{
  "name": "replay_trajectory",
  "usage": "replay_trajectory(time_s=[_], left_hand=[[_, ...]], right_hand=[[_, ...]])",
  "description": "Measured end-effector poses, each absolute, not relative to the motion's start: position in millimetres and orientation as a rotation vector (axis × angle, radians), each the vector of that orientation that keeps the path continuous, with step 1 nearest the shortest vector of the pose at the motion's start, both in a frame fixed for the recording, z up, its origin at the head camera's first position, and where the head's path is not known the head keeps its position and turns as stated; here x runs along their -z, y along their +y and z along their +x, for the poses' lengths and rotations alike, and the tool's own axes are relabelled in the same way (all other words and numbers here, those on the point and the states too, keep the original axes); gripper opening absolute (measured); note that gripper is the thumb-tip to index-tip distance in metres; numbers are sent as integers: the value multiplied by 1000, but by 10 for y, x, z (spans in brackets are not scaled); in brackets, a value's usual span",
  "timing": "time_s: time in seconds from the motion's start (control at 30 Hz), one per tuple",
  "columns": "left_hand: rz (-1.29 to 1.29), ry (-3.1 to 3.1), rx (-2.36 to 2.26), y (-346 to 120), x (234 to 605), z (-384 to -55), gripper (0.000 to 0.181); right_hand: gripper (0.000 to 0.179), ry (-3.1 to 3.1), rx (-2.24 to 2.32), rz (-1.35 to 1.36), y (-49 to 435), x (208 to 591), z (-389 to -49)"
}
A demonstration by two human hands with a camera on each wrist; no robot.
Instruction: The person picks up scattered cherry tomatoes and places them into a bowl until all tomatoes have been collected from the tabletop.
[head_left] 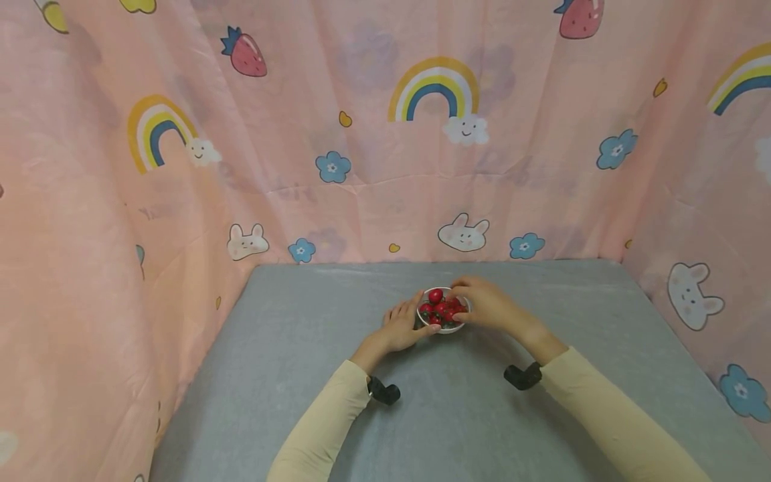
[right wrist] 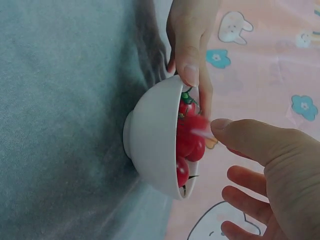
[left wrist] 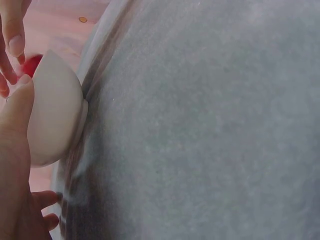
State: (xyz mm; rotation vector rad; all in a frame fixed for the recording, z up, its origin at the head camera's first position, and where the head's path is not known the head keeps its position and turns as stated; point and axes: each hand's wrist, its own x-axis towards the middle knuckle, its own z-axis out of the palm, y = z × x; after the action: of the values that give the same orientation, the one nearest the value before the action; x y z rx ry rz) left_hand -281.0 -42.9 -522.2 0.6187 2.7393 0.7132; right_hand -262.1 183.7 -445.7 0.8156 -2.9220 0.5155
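A white bowl (right wrist: pixel 155 135) filled with several small red tomatoes with green stems (head_left: pixel 441 308) stands upright on the grey cloth. My left hand (head_left: pixel 399 331) holds the bowl at its left side, thumb on the rim and the other fingers spread around the side. Over the right part of the bowl is my right hand (head_left: pixel 486 304). Its thumb and a mostly hidden index finger pinch a small red tomato (right wrist: pixel 196 126), blurred in the right wrist view, at the bowl's mouth. The other right-hand fingers stay loosely bent outside the bowl.
Grey cloth (head_left: pixel 271 375) covers the table beneath the bowl and both forearms. A pink curtain (head_left: pixel 373 201) printed with rainbows, rabbits and flowers hangs behind the table and along both sides. Each wrist carries a black camera mount (head_left: pixel 523 376).
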Motion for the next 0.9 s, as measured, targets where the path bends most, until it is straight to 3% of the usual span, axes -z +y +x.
replay_trajectory(time_s=[0.9], left_hand=[[608, 2731, -736, -428, 5228, -2813, 92]], right_hand=[[30, -2910, -563, 749, 1825, 4528, -2725]])
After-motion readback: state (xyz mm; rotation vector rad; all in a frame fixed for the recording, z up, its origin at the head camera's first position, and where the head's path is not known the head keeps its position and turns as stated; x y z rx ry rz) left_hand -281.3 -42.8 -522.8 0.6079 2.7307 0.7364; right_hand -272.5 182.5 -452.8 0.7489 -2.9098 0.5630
